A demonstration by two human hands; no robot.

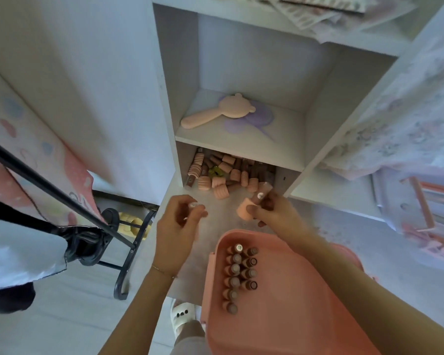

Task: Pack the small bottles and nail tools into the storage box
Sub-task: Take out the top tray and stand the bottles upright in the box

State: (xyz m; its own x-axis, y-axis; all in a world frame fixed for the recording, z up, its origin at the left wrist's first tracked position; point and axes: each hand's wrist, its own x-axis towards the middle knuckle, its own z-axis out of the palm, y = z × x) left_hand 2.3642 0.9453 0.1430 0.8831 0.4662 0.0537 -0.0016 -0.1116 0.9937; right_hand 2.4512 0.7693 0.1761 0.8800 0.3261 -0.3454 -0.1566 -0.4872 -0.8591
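Note:
A pink storage box [292,298] sits low in the head view with two rows of several small brown bottles [239,275] standing along its left side. My right hand [274,213] hovers just beyond the box and grips a small bottle with a peach cap [251,204]. My left hand [180,224] floats left of the box with fingers loosely curled and nothing visible in it. More small bottles with pink caps [226,172] lie in a pile in the lowest shelf compartment.
A white shelf unit [241,139] stands ahead; its middle shelf carries a pink bear-shaped hand mirror [215,111] and a purple one [251,121]. A black metal stand [128,242] is at left. A pink rack [426,226] sits at right. A slippered foot [182,316] is below.

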